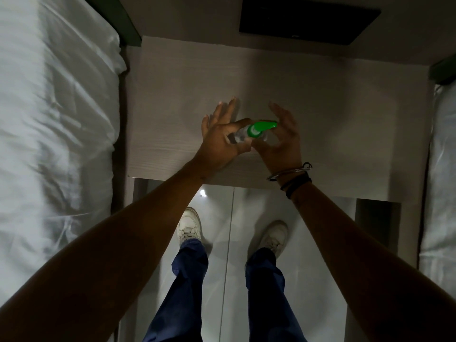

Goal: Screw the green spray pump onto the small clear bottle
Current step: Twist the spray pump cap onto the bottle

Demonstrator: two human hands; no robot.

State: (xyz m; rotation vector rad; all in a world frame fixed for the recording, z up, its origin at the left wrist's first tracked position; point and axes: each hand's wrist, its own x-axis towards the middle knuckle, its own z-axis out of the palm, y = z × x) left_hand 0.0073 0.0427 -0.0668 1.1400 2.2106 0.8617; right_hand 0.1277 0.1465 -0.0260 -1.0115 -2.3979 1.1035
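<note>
Here the small clear bottle is held tilted above the pale table, and the green spray pump sits already on its neck, with the nozzle pointing to about 2 o'clock. The left hand pinches the bottle body between thumb and forefinger, while its other fingers are spread out toward 12 o'clock. The right hand is cupped loosely at 3 o'clock of the pump, and I cannot tell if it truly grips the collar. To do this step well, I think the left hand should hold the bottle firm and straight, and the right should turn the collar gently, so the thread does not cross. If it resists early, better to turn back and start again.
</note>
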